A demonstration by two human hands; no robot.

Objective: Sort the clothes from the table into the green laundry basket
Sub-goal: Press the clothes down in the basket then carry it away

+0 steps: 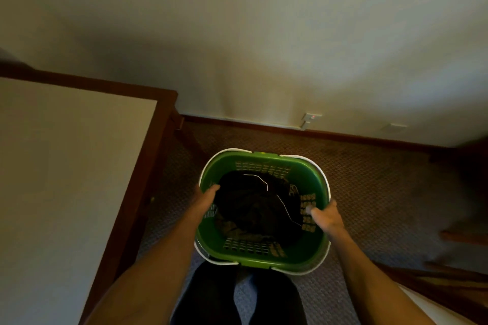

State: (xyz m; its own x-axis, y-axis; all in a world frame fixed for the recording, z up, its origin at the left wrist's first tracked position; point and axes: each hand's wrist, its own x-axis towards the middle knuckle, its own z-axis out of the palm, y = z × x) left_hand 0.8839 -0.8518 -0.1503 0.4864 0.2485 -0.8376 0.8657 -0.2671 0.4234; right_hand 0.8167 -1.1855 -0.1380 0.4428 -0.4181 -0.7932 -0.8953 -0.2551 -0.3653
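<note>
While dark clothes lie heaped inside it, the basket is held at 6 o'clock over the carpet, its rim gripped by the left hand and right hand. The table, at 9 o'clock, is seen bare, so sorting is judged done. No writing can be read.
</note>
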